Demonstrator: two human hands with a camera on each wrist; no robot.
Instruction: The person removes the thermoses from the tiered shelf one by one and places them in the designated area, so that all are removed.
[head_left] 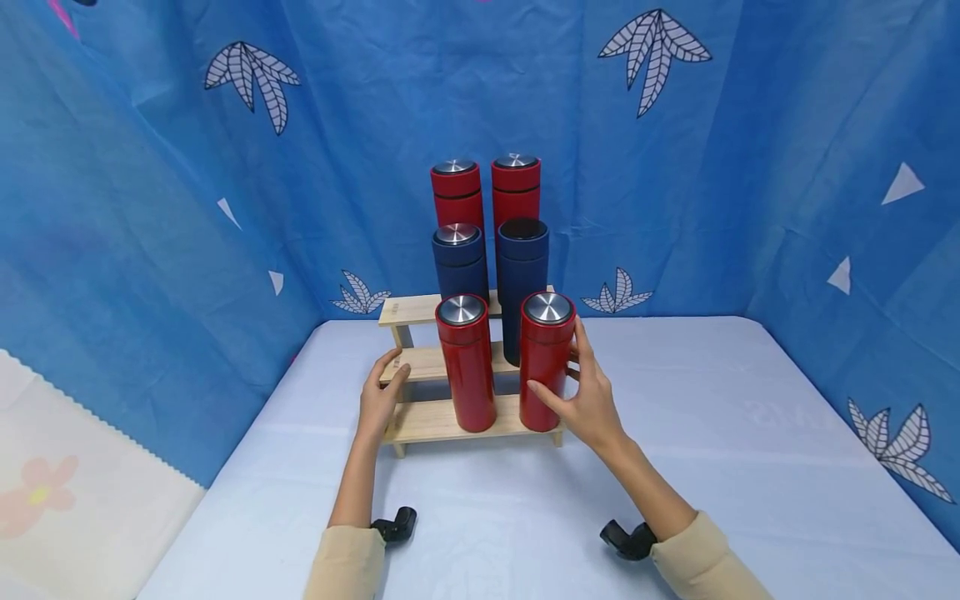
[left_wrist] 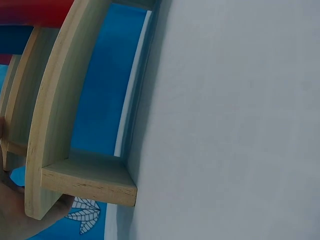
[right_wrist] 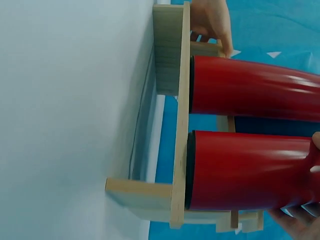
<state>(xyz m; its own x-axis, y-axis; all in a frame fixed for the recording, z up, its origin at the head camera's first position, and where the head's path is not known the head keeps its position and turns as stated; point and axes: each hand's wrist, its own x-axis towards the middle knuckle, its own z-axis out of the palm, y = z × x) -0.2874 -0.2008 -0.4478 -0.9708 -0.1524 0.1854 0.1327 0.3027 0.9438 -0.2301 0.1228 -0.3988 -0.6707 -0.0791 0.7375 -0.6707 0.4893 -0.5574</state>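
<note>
Grasping a red flask [head_left: 543, 367] with the right hand [head_left: 595, 406], flask upright on the front tier [head_left: 422, 423] of a rack [head_left: 411, 311], left hand [head_left: 377, 402] holding the middle tier [head_left: 426, 363] by its left end, another red flask [head_left: 470, 375] beside the first, blue flasks [head_left: 522, 275] behind.

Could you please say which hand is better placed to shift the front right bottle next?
Probably the right hand: it holds that red bottle; the left hand is at the left end of the rack.

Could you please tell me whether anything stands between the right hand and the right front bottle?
Nothing visible does: the right hand grips the right front bottle. The left front bottle stands on the side away from that hand.
</note>
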